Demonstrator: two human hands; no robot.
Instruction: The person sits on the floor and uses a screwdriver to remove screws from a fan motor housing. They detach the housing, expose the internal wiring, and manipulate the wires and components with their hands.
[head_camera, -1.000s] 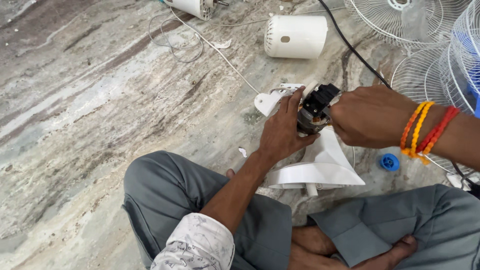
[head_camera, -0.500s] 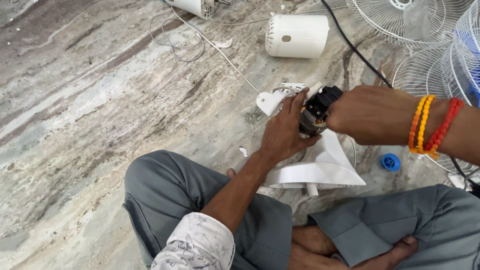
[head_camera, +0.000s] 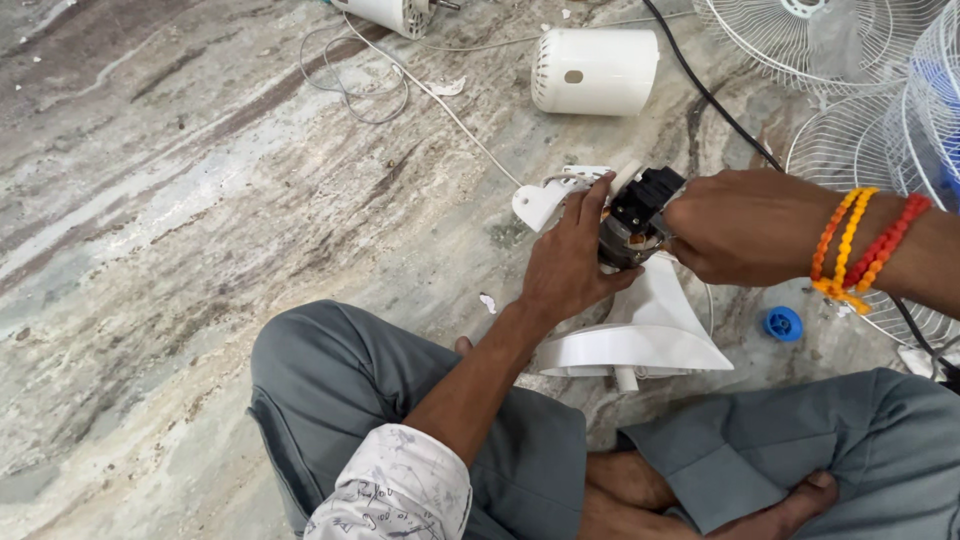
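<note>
The left hand (head_camera: 565, 262) and the right hand (head_camera: 745, 225) both grip the motor (head_camera: 632, 220) from opposite sides, over the white stand (head_camera: 650, 335) on the floor (head_camera: 200, 200); a white cover (head_camera: 595, 70) lies farther away; a blue cap (head_camera: 783, 323) sits near the stand.

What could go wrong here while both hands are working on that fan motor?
The left hand and right hand grip the motor close together, so a slip might pinch fingers. The black cable and thin white wire on the floor could snag. The blue cap might roll away.
</note>
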